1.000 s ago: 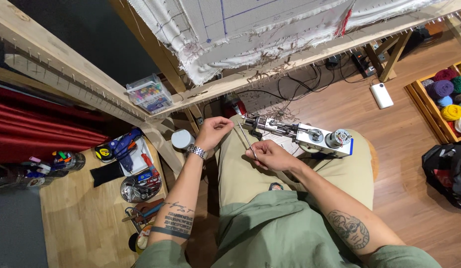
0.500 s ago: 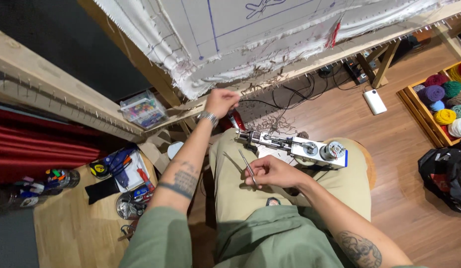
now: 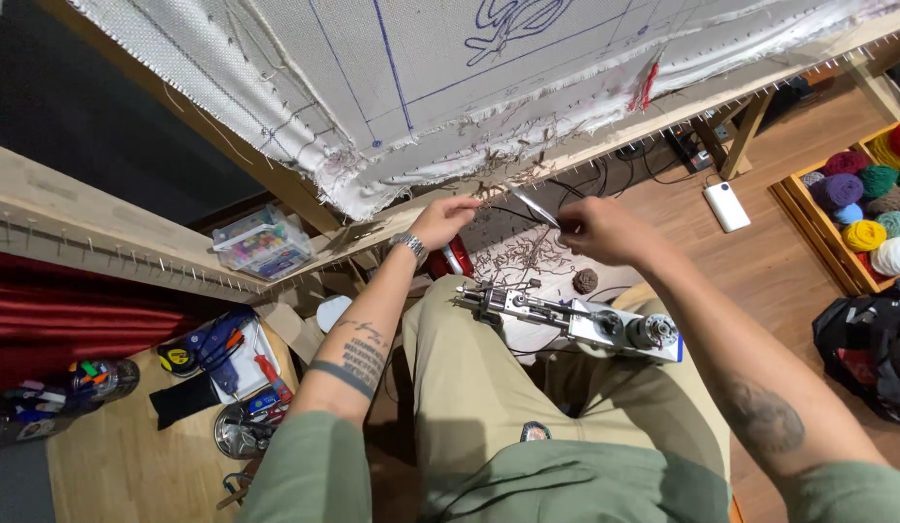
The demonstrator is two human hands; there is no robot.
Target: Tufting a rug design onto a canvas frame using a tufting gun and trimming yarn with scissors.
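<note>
My left hand (image 3: 448,219), a watch on its wrist, is raised to the lower wooden bar (image 3: 624,136) of the frame, fingers pinched at frayed threads there. Just to its right is my right hand (image 3: 601,230), closed on a thin pale strand (image 3: 537,207) that runs toward the left hand. I cannot tell if it is yarn or a slim metal tool. A silver tufting gun (image 3: 576,322) lies across my lap, untouched. Above hangs the white backing cloth (image 3: 450,87) with blue drawn lines.
A wooden crate of coloured yarn balls (image 3: 862,199) stands at the right, with a black bag (image 3: 871,353) below it. On the floor are a white box (image 3: 726,205) and a small brown yarn ball (image 3: 586,281). At the left are a clear plastic box (image 3: 261,242) and a wooden stool with tools (image 3: 130,455).
Both hands rose from my lap up to the frame's lower bar, carrying the strand. The tufting gun stayed on my lap. My view tilted up toward the cloth.
</note>
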